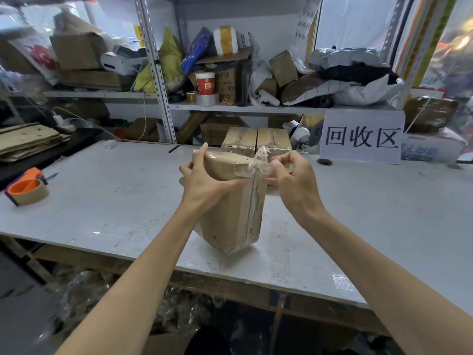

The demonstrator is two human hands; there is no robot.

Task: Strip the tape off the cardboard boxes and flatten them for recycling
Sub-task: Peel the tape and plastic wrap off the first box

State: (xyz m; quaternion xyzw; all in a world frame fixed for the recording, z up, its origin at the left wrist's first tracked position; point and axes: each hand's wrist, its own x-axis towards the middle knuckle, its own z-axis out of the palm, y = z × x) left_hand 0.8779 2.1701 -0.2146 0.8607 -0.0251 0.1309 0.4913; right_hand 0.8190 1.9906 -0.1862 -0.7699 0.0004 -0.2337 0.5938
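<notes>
I see my left hand (202, 181) curled round the upper end of the cardboard box (227, 216), which stands tilted on its lower edge on the white table (102, 201), while my right hand (294, 181) pinches a crumpled strip of clear tape (259, 163) at the box's top edge.

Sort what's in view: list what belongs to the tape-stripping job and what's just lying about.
Job: box gripped by the left hand; clear tape pinched by the right hand; taped boxes behind it; flattened cardboard stack at far left.
Lying about: orange tape dispenser; red paper cup; tape roll below it; white sign.
</notes>
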